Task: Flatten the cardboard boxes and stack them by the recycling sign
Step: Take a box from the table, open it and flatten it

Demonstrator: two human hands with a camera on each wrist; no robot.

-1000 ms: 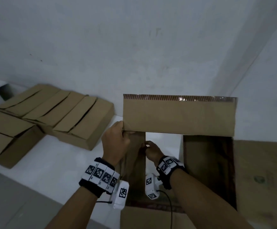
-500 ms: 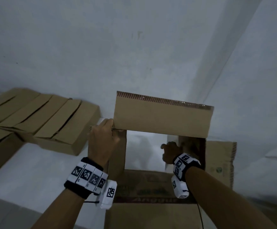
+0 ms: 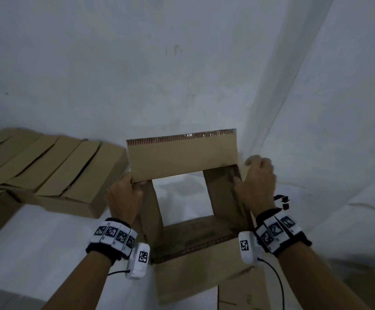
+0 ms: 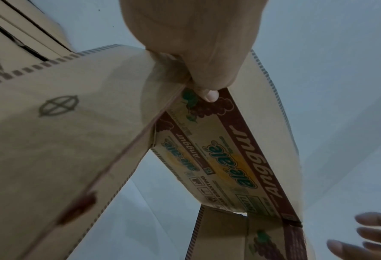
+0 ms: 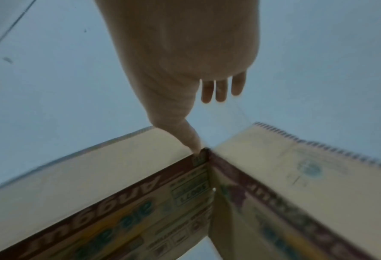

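At the left far corner of the open cardboard box (image 3: 183, 161), the left hand (image 3: 124, 199) is gripping, thumb (image 4: 208, 95) pinching the printed panel where it meets the side flap. At the right far corner the right hand (image 3: 257, 184) is resting with fingers (image 5: 216, 89) straight and spread, thumb tip touching the corner seam; it is not closing round anything. Both wrists are wearing black bands with white coded tags. Box is standing open top and bottom on a white surface (image 3: 37, 238), pale surface showing through its middle, far flap standing upright with a striped taped edge, near flap hanging toward the person. Side panels are showing grape artwork and the word "Anggur". Left of the box, touching or just beside it, flattened cardboard boxes (image 3: 54, 166) are lying overlapped against a white wall (image 3: 137, 63)
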